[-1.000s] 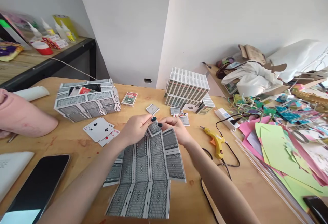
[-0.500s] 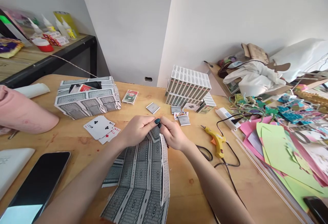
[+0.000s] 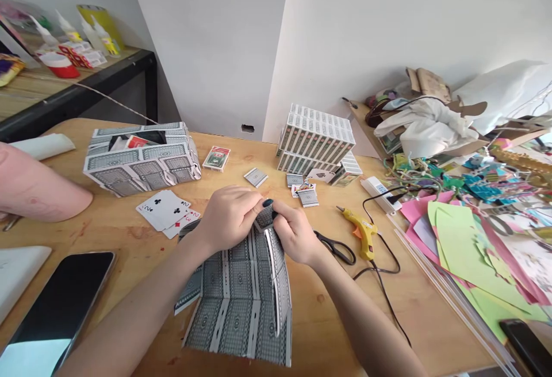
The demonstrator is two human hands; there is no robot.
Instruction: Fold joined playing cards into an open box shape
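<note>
A panel of joined playing cards [image 3: 235,285], grey patterned backs showing, hangs folded below my hands, its right side bent up as a flap. My left hand [image 3: 228,216] is closed on the panel's far edge. Close against it, my right hand [image 3: 296,230] pinches the same edge near the right corner; the thumbs almost meet. My fingers partly hide the gripped card. Beyond the hands lie a folded card [image 3: 256,177] and several small card pieces [image 3: 309,197]. Loose playing cards [image 3: 161,210] lie face up to the left.
At the back left stands a card-covered box [image 3: 142,167] beside a card pack [image 3: 217,158]. Stacked card packs [image 3: 317,138] stand at the back. On the right are black scissors [image 3: 340,249], a yellow glue gun [image 3: 365,230], a power strip [image 3: 380,194] and coloured paper [image 3: 457,245]. A phone [image 3: 60,302] lies left.
The panel's near end has swung up and slightly right, and its flap has bowed outward. My hands stay together at the far edge, fingers shifted a little. More of the scissors shows.
</note>
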